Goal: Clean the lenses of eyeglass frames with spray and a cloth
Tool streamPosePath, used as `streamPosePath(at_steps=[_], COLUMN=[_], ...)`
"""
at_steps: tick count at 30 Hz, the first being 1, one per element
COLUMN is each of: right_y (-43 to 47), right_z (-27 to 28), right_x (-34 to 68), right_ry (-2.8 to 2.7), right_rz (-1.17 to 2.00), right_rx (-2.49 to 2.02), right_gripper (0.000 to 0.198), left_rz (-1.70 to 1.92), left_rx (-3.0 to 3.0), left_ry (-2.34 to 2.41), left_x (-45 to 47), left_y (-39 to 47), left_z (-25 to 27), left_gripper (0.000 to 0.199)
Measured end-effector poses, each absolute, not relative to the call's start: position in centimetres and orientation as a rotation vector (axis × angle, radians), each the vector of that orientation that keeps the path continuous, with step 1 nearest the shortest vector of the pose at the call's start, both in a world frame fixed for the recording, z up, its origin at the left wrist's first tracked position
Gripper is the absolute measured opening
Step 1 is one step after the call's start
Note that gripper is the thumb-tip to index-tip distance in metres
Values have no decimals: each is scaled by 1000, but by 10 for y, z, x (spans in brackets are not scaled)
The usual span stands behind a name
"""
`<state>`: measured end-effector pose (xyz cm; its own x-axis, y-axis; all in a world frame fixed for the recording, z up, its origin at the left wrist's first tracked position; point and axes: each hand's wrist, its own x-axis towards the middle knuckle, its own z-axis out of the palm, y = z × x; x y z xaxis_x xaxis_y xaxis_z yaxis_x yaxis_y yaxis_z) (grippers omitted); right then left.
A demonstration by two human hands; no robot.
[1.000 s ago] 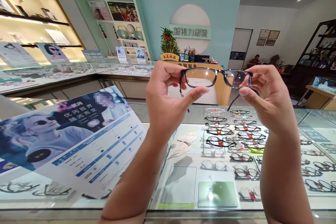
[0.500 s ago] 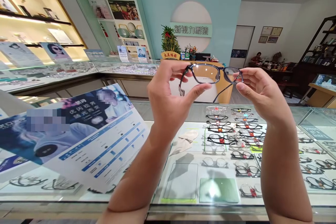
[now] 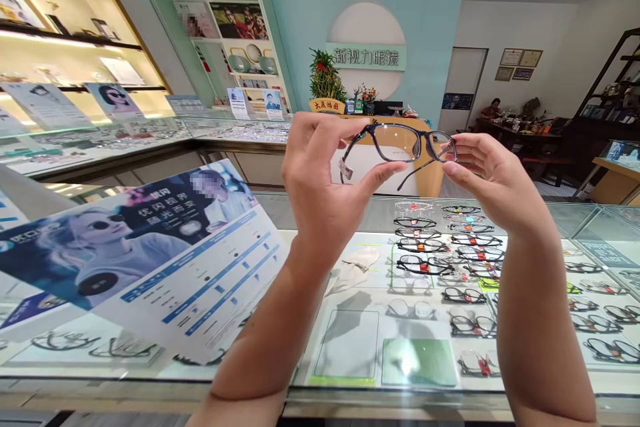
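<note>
A pair of dark-framed eyeglasses [image 3: 423, 136] is held up in the air between my two hands, above the glass counter. My left hand [image 3: 327, 170] pinches it at the left lens, thumb below the rim and fingers at the upper corner. At the other end, my right hand [image 3: 493, 177] grips the right lens edge between thumb and fingers. One temple arm hangs down behind the lenses, and a small tag [image 3: 345, 168] is on the left one. The lenses look clear.
Rows of eyeglass frames [image 3: 425, 265] lie in the glass display counter below. A pale cloth [image 3: 362, 258] and a green square [image 3: 419, 361] are by them. A printed card [image 3: 220, 267] stands at left. Far right, a person [image 3: 493, 109] is at a desk.
The eyeglasses have turned slightly, so the right lens looks narrower and the hanging temple arm has shifted left. My right hand has moved a little to the left. Both hands keep their grip.
</note>
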<state>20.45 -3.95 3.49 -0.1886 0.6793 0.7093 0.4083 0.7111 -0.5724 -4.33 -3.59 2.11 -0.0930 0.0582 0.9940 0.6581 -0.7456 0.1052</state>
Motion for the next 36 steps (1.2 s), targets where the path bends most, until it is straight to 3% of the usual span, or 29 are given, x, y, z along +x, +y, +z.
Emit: streamPosePath(at_steps=[20, 27, 36], right_y=[-66, -68, -72], right_z=[45, 45, 44], right_x=[184, 182, 174], right_ry=[-1527, -1504, -1537], right_rz=[-273, -360, -507], right_rx=[-808, -810, -831], right_gripper=[43, 52, 43], left_rz=[-2075, -2064, -2025], left_rx=[-2053, -2072, -2076], left_ry=[-1016, -1031, -1021], left_x=[-41, -41, -47], left_y=[-38, -36, -20], left_z=[21, 21, 16], left_gripper=[49, 54, 64])
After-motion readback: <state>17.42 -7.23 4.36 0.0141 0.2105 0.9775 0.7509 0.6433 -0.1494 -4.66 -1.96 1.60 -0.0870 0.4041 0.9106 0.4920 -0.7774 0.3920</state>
